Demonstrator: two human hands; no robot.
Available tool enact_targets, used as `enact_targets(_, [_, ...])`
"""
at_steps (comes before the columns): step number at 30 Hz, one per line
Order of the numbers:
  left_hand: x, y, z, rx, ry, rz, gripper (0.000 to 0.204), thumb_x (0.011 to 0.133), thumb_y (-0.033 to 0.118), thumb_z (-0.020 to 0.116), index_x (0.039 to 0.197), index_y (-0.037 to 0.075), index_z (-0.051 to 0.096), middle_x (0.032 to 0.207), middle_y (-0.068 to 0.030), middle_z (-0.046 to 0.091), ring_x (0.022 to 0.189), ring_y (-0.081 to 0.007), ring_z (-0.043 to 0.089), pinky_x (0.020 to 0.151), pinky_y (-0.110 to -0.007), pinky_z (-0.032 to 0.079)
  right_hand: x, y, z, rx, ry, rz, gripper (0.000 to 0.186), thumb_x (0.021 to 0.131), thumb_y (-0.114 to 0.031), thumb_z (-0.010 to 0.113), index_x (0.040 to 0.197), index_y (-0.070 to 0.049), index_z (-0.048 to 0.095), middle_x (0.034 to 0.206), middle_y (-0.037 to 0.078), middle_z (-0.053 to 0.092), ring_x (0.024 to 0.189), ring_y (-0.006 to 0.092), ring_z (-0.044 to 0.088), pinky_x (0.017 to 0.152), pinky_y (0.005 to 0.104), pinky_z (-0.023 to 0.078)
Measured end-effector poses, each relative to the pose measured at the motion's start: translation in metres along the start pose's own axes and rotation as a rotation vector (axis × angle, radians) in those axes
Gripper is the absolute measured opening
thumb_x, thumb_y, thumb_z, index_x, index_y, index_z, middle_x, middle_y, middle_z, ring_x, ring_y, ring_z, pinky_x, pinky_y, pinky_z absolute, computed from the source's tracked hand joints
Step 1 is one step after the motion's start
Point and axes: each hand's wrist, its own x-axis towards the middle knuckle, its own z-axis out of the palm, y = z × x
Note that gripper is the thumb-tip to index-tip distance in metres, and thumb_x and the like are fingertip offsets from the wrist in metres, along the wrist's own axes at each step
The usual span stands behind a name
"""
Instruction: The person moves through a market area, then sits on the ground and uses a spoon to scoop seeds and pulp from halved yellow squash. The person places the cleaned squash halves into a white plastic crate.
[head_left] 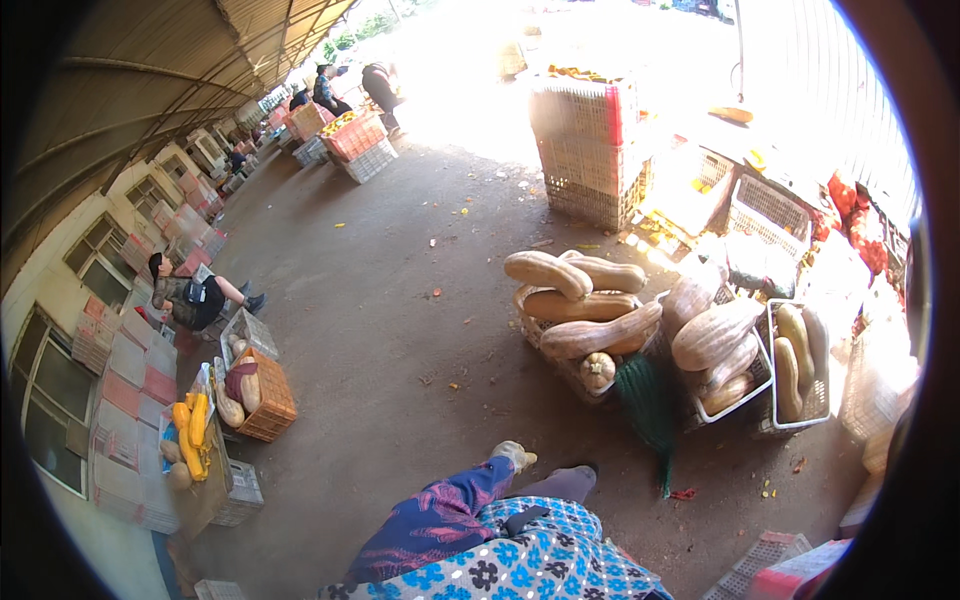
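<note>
My left hand [515, 455], in a pale glove, reaches out over the floor from a dark purple-blue sleeve with a pink pattern. No object shows in it, and its fingers are too small to make out as open or closed. My right hand is out of sight. Nearest on the right is a dark green mesh sack [645, 405] on the ground, bunched against crates of squash. One crate is heaped with long tan squashes [600, 325]. Beside it stands a white crate with ribbed squashes [717, 337], then another white crate with slimmer squashes [790, 350].
A tall crate stack [585, 150] stands farther back. On the left are an orange crate [268, 400], yellow squashes [192, 435] and a seated person [195, 295]. Other people [380, 90] work near crates in the distance. Red mesh sacks [865, 235] lie at the right.
</note>
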Motion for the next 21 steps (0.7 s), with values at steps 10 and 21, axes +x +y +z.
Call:
enact_targets(10, [0.007,0.114,-0.061,0.101,0.053,0.073,0.038,0.071,0.042,0.075,0.092,0.010,0.071,0.092,-0.0109,0.069,0.090,-0.0260,0.066,0.083,-0.035,0.050,0.029,-0.098,0.012,-0.073,0.060,0.045,0.030,0.091,-0.030,0.052,0.113,-0.015,0.065,0.115,0.007,0.064,0.102,0.0211,0.063,0.084,0.0394,0.052])
enact_targets(21, [0.024,0.215,0.002,-0.018,0.085,0.155,0.026,0.069,0.030,0.079,0.081,0.007,0.072,0.075,-0.0092,0.069,0.070,-0.0197,0.066,0.069,-0.032,0.052,0.030,-0.087,-0.199,-0.770,0.139,0.129,0.029,0.091,-0.028,0.052,0.112,-0.013,0.066,0.117,0.007,0.064,0.103,0.0204,0.063,0.085,0.0384,0.052])
